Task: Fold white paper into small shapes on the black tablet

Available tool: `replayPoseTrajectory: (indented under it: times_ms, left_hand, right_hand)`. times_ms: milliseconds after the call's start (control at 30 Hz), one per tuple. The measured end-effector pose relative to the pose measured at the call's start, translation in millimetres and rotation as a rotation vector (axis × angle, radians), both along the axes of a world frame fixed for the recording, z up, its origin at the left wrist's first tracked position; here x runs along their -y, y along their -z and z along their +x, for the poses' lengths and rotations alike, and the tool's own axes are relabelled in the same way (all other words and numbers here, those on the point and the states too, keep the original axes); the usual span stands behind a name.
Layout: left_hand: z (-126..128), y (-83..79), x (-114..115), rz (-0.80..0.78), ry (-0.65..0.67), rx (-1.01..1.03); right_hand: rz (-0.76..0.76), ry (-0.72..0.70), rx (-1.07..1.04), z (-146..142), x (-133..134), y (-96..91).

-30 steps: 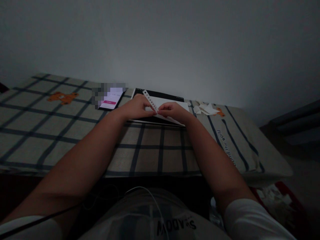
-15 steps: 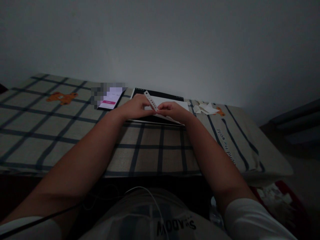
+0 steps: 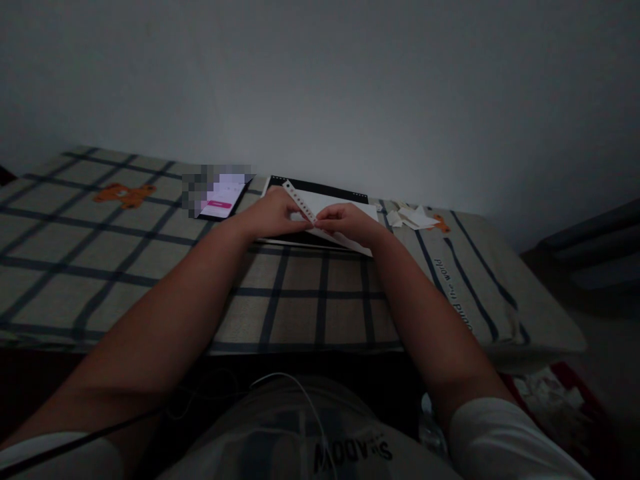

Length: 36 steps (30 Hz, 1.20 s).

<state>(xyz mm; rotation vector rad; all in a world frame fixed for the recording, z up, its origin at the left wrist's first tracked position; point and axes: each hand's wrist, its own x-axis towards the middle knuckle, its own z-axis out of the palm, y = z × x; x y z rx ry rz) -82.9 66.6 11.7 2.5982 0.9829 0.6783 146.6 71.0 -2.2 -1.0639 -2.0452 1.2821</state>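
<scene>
while a narrow white strip with dark dots (image 3: 297, 199) slants over a white sheet (image 3: 327, 200) and flat black panel (image 3: 320, 189), the right hand (image 3: 350, 223) pinches its lower end; whether the left hand (image 3: 273, 213), thumb at that end, has a grip i cannot tell. this looks like fine fingertip work, next calling for a steady pinch. fingers hide the tip; crumpled white scraps (image 3: 413, 217) and a dark-edged lit screen (image 3: 225, 189) flank the panel on the checked-cloth table (image 3: 300, 307).

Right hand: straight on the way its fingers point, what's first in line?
Seemingly the perforated strip right in front of it, then likely the left hand, thumb first; exact depth is unclear.
</scene>
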Motion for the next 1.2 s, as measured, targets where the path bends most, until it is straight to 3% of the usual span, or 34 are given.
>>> replayPoseTrajectory:
  times_ms: [233, 467, 667, 1200]
  left_hand:
    - [0.6, -0.3, 0.0, -0.010, 0.037, 0.008]
    - [0.4, -2.3, -0.7, 0.023, -0.008, -0.008]
    - [1.6, 0.4, 3.7, 0.000, -0.074, 0.033]
    - [1.8, -4.1, 2.0, -0.045, 0.030, 0.028]
  right_hand:
    - [0.112, -0.068, 0.018, -1.4, -0.5, -0.3]
    - [-0.007, -0.047, -0.001, 3.7, -1.1, -1.1]
    - [0.027, -0.024, 0.015, 3.6, -2.9, 0.3]
    - [0.136, -0.077, -0.013, -1.3, -2.0, 6.1]
